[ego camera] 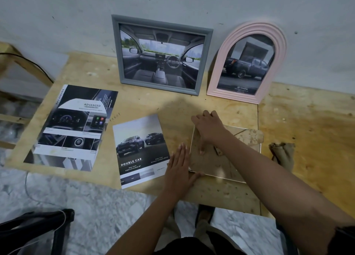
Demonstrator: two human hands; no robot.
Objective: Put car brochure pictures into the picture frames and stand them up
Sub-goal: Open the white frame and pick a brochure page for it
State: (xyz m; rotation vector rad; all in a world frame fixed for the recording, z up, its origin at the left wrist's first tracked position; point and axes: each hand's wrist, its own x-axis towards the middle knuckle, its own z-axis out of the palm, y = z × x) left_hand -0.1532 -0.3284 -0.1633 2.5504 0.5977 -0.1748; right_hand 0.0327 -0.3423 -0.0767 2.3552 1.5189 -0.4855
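A picture frame (211, 164) lies face down on the plywood table (307, 132), its worn brown backing up. My right hand (208, 129) rests on that backing, fingers curled over the frame's far left corner and thumb pressing down. My left hand (180, 168) lies flat with straight fingers against the frame's left edge, partly over a loose "Double Cab" brochure picture (138, 151). A grey rectangular frame (161, 55) with a car-interior picture and a pink arched frame (247, 63) with a pickup picture stand against the wall.
A car brochure (75, 126) lies open at the table's left. A crumpled brown rag (283, 153) sits right of the face-down frame. A wooden stool (21, 68) and cable are at far left; a black chair (38, 229) is near the lower left.
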